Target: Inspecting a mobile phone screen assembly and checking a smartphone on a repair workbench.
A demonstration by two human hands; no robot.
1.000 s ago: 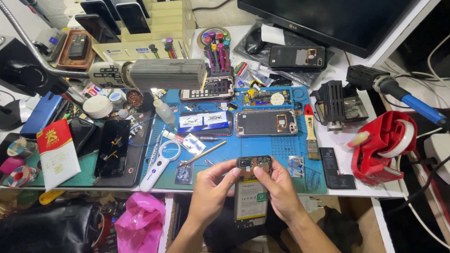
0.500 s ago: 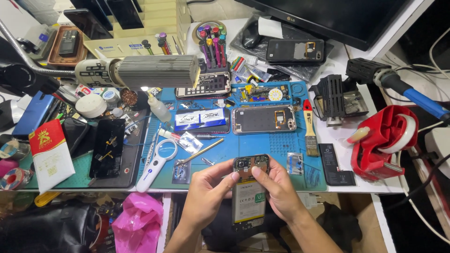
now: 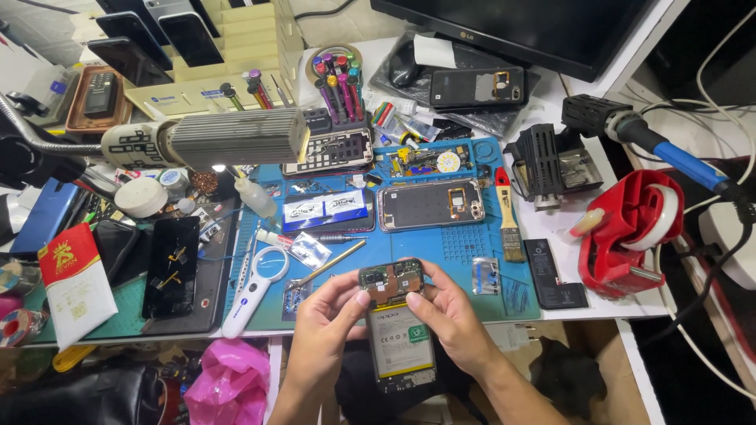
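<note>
Two hands grip an opened phone (image 3: pixel 398 327) just over the near edge of a blue mat (image 3: pixel 465 252): left hand (image 3: pixel 327 319) and right hand (image 3: pixel 449 315) pinch its top corners, thumbs on the circuit board.

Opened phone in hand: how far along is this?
Done: the opened phone has its back off, battery and boards exposed. In hand: left hand and right hand pinch its top end. Left: the back shell lies apart on the blue mat.
</note>
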